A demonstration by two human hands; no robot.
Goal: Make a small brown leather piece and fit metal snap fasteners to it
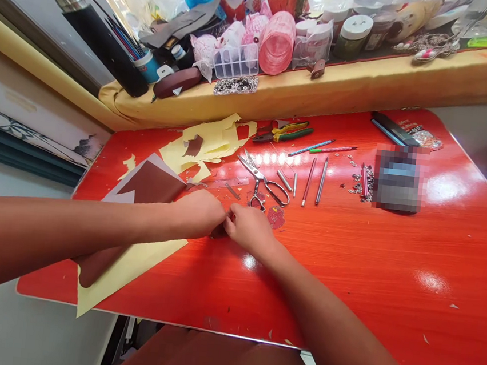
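Observation:
Near the middle of the red table, my left hand (pixel 201 214) and my right hand (pixel 251 229) meet with fingers closed on one small dark brown piece (pixel 219 231). It looks like the brown sheet material, but my fingers cover most of it. Just beyond my right hand lie metal scissors (pixel 258 175) with the blades apart. Under and behind my left forearm is a brown sheet (pixel 155 181) with a pale underside, and a yellow sheet (pixel 149 262) lies beneath it.
Yellow scraps (pixel 213 139), pliers (pixel 283 132) and several pencils and pens (pixel 308 182) lie toward the back. Small metal fasteners (pixel 355 187) are scattered beside a blurred dark object (pixel 399 183) at right. The ledge (pixel 182 108) behind carries jars, a black flask (pixel 105 46) and a clear compartment box (pixel 237 61).

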